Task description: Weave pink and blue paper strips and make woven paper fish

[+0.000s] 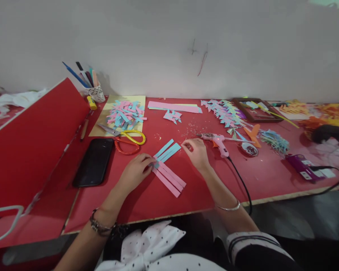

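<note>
My left hand is closed on the left end of a set of paper strips, its fingertips pinching where they cross. Light-blue strips fan out to the upper right, and pink strips spread to the lower right, flat on the red table. Just right of the blue ends, my right hand is raised slightly with thumb and fingertips curled together; whether anything is between them cannot be made out. Close to its right lies a pink glue gun with a black cord. Yellow-and-red-handled scissors rest beyond my left hand.
A black phone and a standing red board are on the left. Behind lie a pile of folded paper pieces, paper strips and a folded-paper chain. A purple power strip sits at the right.
</note>
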A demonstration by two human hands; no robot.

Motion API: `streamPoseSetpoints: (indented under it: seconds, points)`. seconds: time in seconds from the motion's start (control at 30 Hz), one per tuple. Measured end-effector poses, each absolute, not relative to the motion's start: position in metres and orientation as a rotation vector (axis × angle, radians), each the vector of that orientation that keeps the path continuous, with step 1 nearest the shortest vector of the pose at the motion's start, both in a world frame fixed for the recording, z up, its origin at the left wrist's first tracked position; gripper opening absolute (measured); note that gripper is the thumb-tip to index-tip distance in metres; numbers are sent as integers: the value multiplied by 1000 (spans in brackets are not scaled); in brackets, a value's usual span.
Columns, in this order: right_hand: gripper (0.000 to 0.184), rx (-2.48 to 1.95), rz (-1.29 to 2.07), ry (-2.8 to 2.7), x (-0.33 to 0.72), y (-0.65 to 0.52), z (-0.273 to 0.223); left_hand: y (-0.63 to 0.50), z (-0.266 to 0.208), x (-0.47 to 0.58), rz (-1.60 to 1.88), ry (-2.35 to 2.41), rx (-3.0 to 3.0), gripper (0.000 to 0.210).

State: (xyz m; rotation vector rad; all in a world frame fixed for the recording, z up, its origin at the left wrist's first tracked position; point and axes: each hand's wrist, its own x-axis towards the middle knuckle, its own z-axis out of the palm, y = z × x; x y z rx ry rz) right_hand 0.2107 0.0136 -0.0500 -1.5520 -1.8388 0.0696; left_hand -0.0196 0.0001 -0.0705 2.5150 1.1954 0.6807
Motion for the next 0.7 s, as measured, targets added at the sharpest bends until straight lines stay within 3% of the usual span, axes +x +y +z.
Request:
streamPoseSetpoints:
  seconds: [0.2,0.4,0.7]
  points:
    - [14,-1492,458,-1784,209,12,-51,0,-70,-19,683,1188,2526,24]
    - [13,-1210,705,-2206,192,7,-43,1,-73,-20,671,1184,2539,24]
    - [11,-1537,498,-2187,200,9,-41,0,-71,-19,684,1187,2528,24]
